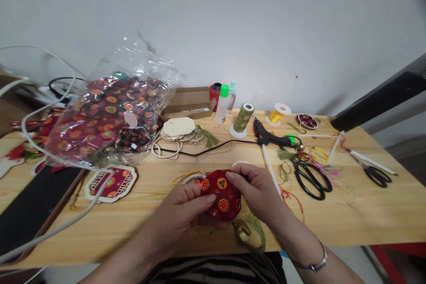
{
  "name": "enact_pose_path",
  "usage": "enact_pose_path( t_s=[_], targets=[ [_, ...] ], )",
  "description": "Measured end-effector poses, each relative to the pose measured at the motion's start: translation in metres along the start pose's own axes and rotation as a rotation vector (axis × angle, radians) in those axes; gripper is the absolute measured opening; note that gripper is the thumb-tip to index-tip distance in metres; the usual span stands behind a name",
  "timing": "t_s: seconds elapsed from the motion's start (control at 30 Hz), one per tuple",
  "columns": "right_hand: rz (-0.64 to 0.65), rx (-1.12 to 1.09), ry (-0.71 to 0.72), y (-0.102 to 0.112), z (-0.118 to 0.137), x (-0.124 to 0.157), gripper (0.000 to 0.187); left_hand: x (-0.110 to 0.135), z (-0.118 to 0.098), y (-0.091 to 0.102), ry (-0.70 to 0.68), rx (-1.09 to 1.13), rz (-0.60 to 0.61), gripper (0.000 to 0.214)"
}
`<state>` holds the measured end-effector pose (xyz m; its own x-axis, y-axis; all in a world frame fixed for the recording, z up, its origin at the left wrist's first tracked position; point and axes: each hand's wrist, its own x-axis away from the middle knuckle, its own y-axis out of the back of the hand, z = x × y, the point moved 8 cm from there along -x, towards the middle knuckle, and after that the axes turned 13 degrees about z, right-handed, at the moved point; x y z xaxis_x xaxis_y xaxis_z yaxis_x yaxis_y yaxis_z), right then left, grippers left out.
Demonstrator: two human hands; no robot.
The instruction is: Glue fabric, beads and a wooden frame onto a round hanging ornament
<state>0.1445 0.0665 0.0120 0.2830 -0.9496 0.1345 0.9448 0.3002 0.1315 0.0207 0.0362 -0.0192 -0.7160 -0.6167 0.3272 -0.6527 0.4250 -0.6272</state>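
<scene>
Both my hands hold a round piece covered in red patterned fabric [222, 196] just above the wooden table [333, 217]. My left hand [181, 213] grips its left side, thumb pressed on the fabric. My right hand [258, 191] pinches the upper right edge with curled fingers. A yellow cord [182, 177] and a wooden ring show just behind the piece. A green tassel with a brass bell [250, 234] lies below my right wrist.
A clear plastic bag of red patterned fabric [109, 120] sits at the left, near a framed ornament [111, 183]. Wooden discs [179, 128], glue bottles [222, 103], a green thread spool [242, 119], gold wire spool [278, 114], glue gun [266, 135] and two scissors [311, 177] [376, 173] lie behind.
</scene>
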Motion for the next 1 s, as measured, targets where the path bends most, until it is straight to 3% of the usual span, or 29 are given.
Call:
enact_pose_path(
  t_s=[0.1, 0.2, 0.3, 0.37, 0.63, 0.8, 1.0],
  targets=[
    [-0.072, 0.105, 0.047, 0.009, 0.004, 0.003, 0.024, 0.001, 0.001, 0.002, 0.001, -0.020, -0.024, 0.021],
    [-0.207, 0.335, 0.235, 0.014, 0.025, 0.015, 0.016, 0.001, 0.001, 0.006, -0.005, -0.049, -0.060, 0.023],
    [-0.188, 0.608, 0.461, -0.004, 0.050, 0.031, 0.011, 0.001, 0.000, 0.007, -0.005, -0.078, -0.089, 0.025],
    [-0.147, 0.764, 0.526, -0.018, 0.057, 0.037, 0.012, 0.001, -0.001, 0.006, -0.002, -0.111, -0.090, 0.025],
    [-0.096, 1.116, 0.585, -0.038, 0.054, 0.039, 0.017, -0.001, -0.010, -0.002, -0.018, -0.315, -0.077, 0.024],
    [-0.112, 1.154, 0.595, -0.040, 0.054, 0.039, 0.018, 0.001, -0.014, -0.001, -0.041, -0.452, -0.072, 0.024],
    [-0.113, 1.153, 0.597, -0.041, 0.051, 0.038, 0.019, 0.000, -0.010, 0.001, -0.031, -0.451, -0.059, 0.024]
  ],
)
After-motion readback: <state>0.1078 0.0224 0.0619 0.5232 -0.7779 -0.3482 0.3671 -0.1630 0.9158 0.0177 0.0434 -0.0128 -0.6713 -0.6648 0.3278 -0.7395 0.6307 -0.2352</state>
